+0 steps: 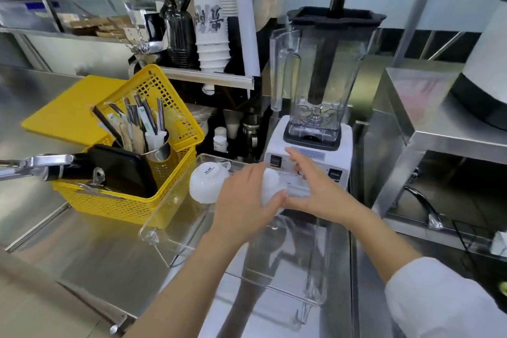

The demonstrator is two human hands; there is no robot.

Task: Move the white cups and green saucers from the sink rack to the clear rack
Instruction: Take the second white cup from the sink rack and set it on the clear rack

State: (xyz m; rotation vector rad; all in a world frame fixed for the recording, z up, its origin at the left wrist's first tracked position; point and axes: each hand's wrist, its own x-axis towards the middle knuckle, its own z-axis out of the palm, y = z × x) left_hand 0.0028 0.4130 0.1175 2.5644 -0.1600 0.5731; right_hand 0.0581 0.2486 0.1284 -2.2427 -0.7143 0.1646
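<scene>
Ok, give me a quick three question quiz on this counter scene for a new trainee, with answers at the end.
1. True or false: a white cup already sits upside down at the far end of the clear rack.
2. What appliance stands just behind the hands?
3. The yellow basket lies on which side of the rack: A left, B right?

Key: 1 true. 2 the blender. 3 A.

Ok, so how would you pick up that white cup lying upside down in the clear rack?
Take the upside-down white cup by its round body, coming from above. Its base faces up and its small handle points toward the back, hard to hook. The yellow basket crowds its left side, and both hands are busy with a second cup on its right.
</scene>
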